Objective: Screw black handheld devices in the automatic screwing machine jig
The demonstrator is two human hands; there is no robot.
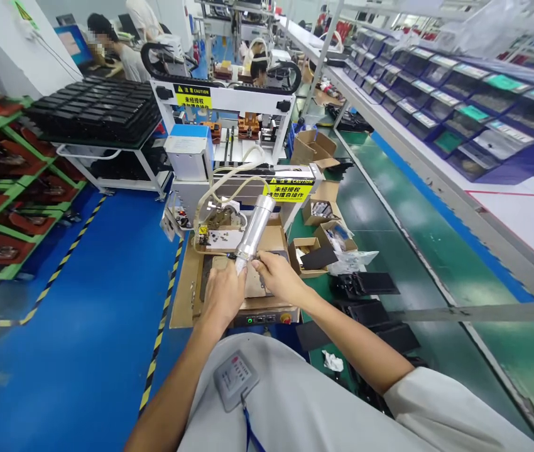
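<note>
A shiny silver cylinder-shaped tool (258,226) is held tilted in front of my body, its upper end leaning right and away. A pale hose (244,182) loops near its top, and a thin tube (201,248) runs to the collar at its lower end. My left hand (223,290) is wrapped around the narrow lower part. Beside the collar, my right hand (279,275) has its thumb and fingers pinched together against the tool; what exactly lies between them is hidden. Below both hands is the machine's bed, lined with brown cardboard (185,301).
A machine frame with yellow caution labels (291,190) stands ahead. On its front edge is a red knob (286,318). Cardboard boxes (311,245) and black panels (375,282) lie right. A trolley with black trays (97,110) stands left; part bins (474,94) line the right shelf. Other people sit behind.
</note>
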